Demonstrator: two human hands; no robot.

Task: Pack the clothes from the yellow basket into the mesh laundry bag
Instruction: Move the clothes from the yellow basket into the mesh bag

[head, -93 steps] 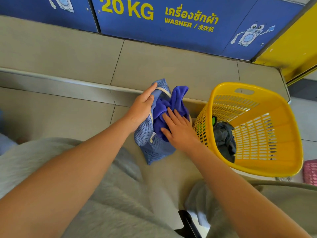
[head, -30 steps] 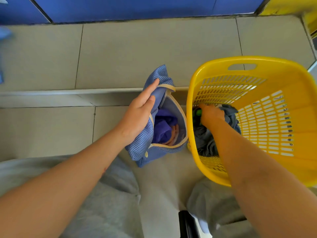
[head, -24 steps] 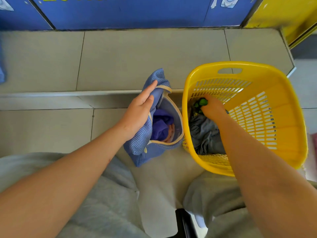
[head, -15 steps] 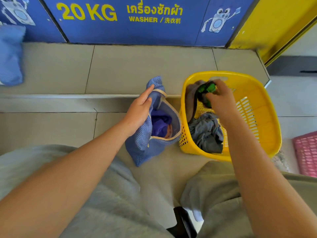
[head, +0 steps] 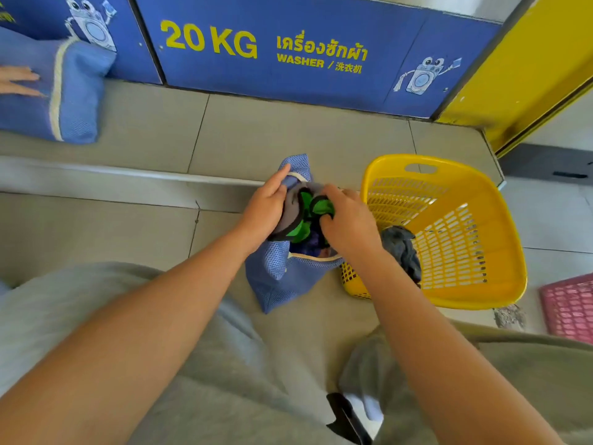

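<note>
The blue mesh laundry bag (head: pixel 279 281) stands on the tiled floor between my knees, its mouth facing up. My left hand (head: pixel 264 208) grips the bag's left rim and holds the mouth apart. My right hand (head: pixel 348 224) is closed on a grey, green and black garment (head: pixel 305 213) right over the opening. A purple cloth shows inside the bag under it. The yellow basket (head: pixel 475 293) lies tilted to the right of the bag, touching it. A dark grey garment (head: pixel 401 248) remains inside the basket near its lower left wall.
Blue washer panels marked 20 KG run along the back above a tiled step (head: pixel 288 130). At the far left another person's hand (head: pixel 16 80) rests on a second blue mesh bag (head: pixel 57 94). A pink basket (head: pixel 571 308) sits at the right edge.
My right hand lifted the green and grey garment out of the yellow basket and carried it left to the bag's mouth. My left hand kept its hold on the rim.
</note>
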